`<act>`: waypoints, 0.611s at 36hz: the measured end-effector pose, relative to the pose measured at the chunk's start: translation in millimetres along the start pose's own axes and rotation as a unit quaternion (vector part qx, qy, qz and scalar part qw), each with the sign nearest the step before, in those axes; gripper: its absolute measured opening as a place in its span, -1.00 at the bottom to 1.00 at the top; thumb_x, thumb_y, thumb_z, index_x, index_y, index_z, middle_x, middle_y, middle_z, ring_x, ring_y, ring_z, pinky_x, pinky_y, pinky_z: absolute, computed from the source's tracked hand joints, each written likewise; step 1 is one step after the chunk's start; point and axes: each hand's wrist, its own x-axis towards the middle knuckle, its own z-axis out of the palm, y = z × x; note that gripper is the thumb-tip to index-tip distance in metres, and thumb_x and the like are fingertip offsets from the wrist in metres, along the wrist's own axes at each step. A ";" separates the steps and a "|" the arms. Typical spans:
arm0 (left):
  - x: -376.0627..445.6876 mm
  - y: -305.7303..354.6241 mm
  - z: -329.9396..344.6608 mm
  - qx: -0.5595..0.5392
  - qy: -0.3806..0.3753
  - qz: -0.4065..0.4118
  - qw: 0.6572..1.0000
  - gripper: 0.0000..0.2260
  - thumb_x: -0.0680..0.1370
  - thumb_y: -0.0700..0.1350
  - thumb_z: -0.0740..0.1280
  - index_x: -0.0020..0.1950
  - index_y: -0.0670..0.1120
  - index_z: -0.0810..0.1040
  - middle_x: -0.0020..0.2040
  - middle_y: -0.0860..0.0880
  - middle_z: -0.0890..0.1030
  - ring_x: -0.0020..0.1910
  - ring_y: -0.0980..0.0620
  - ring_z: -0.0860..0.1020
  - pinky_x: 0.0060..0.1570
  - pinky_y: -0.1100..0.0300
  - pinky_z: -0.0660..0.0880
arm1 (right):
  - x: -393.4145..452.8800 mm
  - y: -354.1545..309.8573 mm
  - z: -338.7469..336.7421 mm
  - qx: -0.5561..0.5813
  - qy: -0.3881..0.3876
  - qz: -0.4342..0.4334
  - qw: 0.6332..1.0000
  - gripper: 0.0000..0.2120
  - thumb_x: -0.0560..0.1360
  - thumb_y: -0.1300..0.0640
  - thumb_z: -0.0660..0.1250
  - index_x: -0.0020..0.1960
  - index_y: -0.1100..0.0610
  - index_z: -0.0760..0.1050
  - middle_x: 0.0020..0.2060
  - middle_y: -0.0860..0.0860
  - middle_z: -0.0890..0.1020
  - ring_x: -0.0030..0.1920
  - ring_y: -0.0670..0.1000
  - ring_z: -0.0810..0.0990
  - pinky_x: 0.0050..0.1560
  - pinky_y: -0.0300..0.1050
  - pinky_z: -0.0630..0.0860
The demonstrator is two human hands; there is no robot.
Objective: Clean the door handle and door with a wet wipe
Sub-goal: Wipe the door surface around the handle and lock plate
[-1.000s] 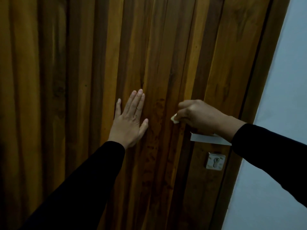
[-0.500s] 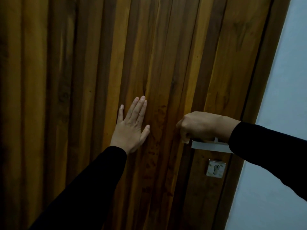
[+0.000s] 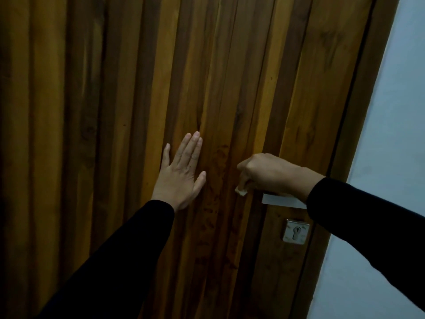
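Wipe: a white wet wipe (image 3: 241,191) peeks from under the right hand (image 3: 269,174), whose fingers curl round it, just left of the handle's free end.
Handle: metal door handle (image 3: 284,201), partly hidden by the right wrist and sleeve.
Door: slatted wooden door (image 3: 115,111).
Left hand (image 3: 181,173): flat on the door, fingers straight.
Keyhole plate (image 3: 296,231): below the handle.
Wall (image 3: 391,111): pale, right of the door.

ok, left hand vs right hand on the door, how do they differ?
The left hand lies flat on the door, fingers straight; the right hand is curled.
The left hand holds nothing; the right hand grips a wet wipe.
The right hand is over the handle; the left hand sits on bare wood.
Both wear black sleeves.
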 end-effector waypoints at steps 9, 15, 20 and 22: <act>-0.8 -0.7 -2.0 0.000 -0.001 -0.002 1.000 -0.37 0.57 0.17 -0.14 0.52 -0.06 -0.30 0.53 0.04 -0.34 0.51 0.08 -0.29 0.46 -0.09 -0.21 | 6.5 -0.7 -22.6 -0.007 -0.063 0.056 0.996 -0.81 0.54 0.21 0.21 0.05 0.06 0.56 -0.01 -0.05 0.51 0.02 -0.06 0.50 -0.07 -0.23 0.46; -0.7 -0.4 -2.2 -0.004 -0.001 -0.001 1.000 -0.37 0.57 0.17 -0.14 0.52 -0.05 -0.32 0.52 0.04 -0.34 0.50 0.09 -0.31 0.45 -0.08 -0.25 | 5.6 3.2 -29.8 0.091 0.195 0.154 0.964 -0.87 0.51 0.21 0.29 0.01 0.08 0.57 -0.07 -0.05 0.45 -0.03 -0.06 0.45 -0.11 -0.26 0.35; -0.6 -0.4 -3.0 -0.004 -0.002 0.001 1.000 -0.38 0.57 0.16 -0.13 0.51 -0.05 -0.32 0.53 0.03 -0.32 0.51 0.09 -0.30 0.45 -0.08 -0.25 | 17.8 -4.0 -21.6 0.129 0.329 0.209 0.912 -0.87 0.51 0.27 0.29 -0.03 0.19 0.60 0.01 0.07 0.52 -0.01 0.00 0.50 -0.09 -0.26 0.39; -0.5 -0.3 -3.4 -0.001 -0.003 -0.001 1.000 -0.38 0.56 0.16 -0.15 0.51 -0.05 -0.34 0.52 0.03 -0.34 0.50 0.08 -0.31 0.45 -0.08 -0.26 | 23.2 -9.3 -17.4 0.135 0.359 0.219 0.897 -0.88 0.50 0.28 0.29 -0.02 0.20 0.60 -0.01 0.08 0.54 -0.04 0.00 0.51 -0.11 -0.24 0.43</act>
